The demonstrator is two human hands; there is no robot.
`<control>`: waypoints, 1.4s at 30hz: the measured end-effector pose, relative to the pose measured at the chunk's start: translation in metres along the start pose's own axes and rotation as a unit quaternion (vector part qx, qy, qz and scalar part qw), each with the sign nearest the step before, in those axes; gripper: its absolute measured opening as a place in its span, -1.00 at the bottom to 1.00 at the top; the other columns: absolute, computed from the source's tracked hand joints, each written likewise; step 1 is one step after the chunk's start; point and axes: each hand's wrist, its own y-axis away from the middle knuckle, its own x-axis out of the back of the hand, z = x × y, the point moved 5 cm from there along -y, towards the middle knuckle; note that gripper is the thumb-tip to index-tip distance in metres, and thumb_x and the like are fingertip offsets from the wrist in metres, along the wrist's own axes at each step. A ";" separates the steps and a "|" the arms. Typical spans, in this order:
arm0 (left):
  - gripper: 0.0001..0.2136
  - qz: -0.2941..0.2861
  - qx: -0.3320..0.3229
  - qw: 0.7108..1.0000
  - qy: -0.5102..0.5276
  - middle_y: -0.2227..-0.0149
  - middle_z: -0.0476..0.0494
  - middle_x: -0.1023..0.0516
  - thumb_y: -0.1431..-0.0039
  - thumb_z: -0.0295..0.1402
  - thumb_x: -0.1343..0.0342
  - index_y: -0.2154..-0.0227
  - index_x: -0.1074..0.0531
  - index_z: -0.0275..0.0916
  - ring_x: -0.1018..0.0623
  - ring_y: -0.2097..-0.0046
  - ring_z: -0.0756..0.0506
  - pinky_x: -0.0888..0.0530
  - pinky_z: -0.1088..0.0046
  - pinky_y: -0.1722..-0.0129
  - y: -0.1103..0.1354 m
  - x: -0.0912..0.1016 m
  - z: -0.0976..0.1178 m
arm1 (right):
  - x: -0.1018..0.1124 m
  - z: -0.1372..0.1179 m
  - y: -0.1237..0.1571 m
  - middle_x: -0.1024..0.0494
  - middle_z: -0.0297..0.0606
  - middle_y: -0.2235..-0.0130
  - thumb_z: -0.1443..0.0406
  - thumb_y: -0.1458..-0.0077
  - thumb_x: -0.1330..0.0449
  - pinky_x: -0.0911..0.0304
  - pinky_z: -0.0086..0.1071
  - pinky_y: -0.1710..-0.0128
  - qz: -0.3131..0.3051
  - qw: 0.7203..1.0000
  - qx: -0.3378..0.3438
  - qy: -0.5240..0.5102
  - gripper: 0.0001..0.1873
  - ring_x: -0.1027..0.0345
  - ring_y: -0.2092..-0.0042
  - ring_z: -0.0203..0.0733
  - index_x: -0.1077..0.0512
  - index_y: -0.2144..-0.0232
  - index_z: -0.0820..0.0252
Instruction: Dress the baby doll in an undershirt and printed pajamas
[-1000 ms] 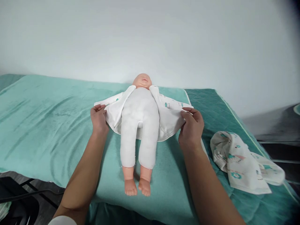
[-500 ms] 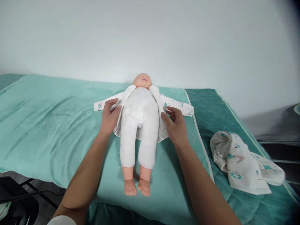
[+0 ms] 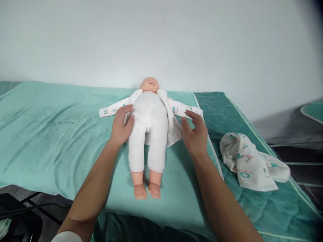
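Observation:
A baby doll [image 3: 150,111] with a white cloth body lies on its back, head toward the wall and feet toward me. Its arms are inside the sleeves of a white patterned baby jacket [image 3: 174,129], whose front is spread apart at both sides. My left hand [image 3: 122,124] rests by the doll's side at the jacket's left edge, fingers apart; whether it pinches any cloth does not show, and it appears to hold nothing. Just off the jacket's right panel, below the right sleeve, my right hand [image 3: 194,132] hovers with thumb and fingers apart, holding nothing.
A light green cover [image 3: 50,134] lies under the doll. To the right, crumpled patterned baby clothing [image 3: 252,161] lies on a darker green quilted sheet [image 3: 242,134]. The white wall [image 3: 161,40] stands behind. A black chair [image 3: 20,215] is at lower left.
My right hand has let go of the jacket's right panel and moved outward. My left hand has shifted inward against the doll's side. The view has shifted slightly.

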 end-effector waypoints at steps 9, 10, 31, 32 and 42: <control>-0.76 -0.066 -0.132 0.989 -0.026 -0.12 -0.23 -0.57 -0.33 -0.49 -0.01 0.02 -0.45 -0.14 -0.49 -0.23 -0.17 -0.46 0.04 -0.22 0.088 0.025 0.054 | 0.125 0.030 0.069 -0.36 0.08 -0.29 0.16 -0.15 -0.14 -0.01 0.28 -0.31 0.037 0.944 0.071 0.321 -0.50 -0.11 -0.37 0.30 -0.35 -0.13 0.18; -0.74 -0.094 -0.130 0.987 -0.010 -0.15 -0.22 -0.56 -0.33 -0.48 -0.02 -0.01 -0.44 -0.12 -0.46 -0.26 -0.17 -0.44 0.02 -0.24 0.102 0.027 0.064 | 0.138 0.037 0.073 -0.35 0.12 -0.29 0.15 -0.12 -0.16 -0.02 0.29 -0.28 0.031 0.944 0.042 0.326 -0.46 -0.13 -0.35 0.35 -0.34 -0.14 0.16; -0.44 -0.172 -0.025 0.980 0.095 -0.25 -0.20 -0.36 -0.21 -0.19 -0.27 -0.26 -0.32 0.05 -0.45 -0.21 -0.25 -0.52 0.21 -0.08 0.097 0.078 0.236 | 0.124 -0.217 0.092 -0.64 -0.21 0.17 0.00 -0.16 -0.23 -0.35 -0.30 0.38 -0.371 0.894 -0.118 -0.220 -0.62 -0.50 0.26 -0.09 -0.56 0.15 0.13; -0.55 -0.151 -0.031 0.985 0.077 -0.17 -0.17 -0.43 -0.22 -0.25 -0.24 -0.18 -0.40 0.02 -0.47 -0.18 -0.23 -0.50 0.23 -0.08 0.092 0.086 0.239 | 0.125 -0.228 0.092 -0.65 -0.20 0.14 -0.03 -0.19 -0.21 -0.39 -0.28 0.34 -0.385 0.886 -0.104 -0.237 -0.59 -0.52 0.22 -0.06 -0.57 0.13 0.12; -0.75 -0.034 0.076 0.978 0.189 0.35 -0.01 -0.52 -0.26 -0.06 -0.19 0.30 -0.46 -0.15 -0.49 0.30 -0.08 -0.44 0.38 0.28 0.065 0.134 0.249 | 0.126 -0.287 0.111 -0.55 -0.20 -0.04 0.29 0.05 -0.40 -0.47 -0.23 0.13 -0.329 0.927 0.077 -0.165 -0.29 -0.50 0.03 0.01 -0.35 -0.17 0.02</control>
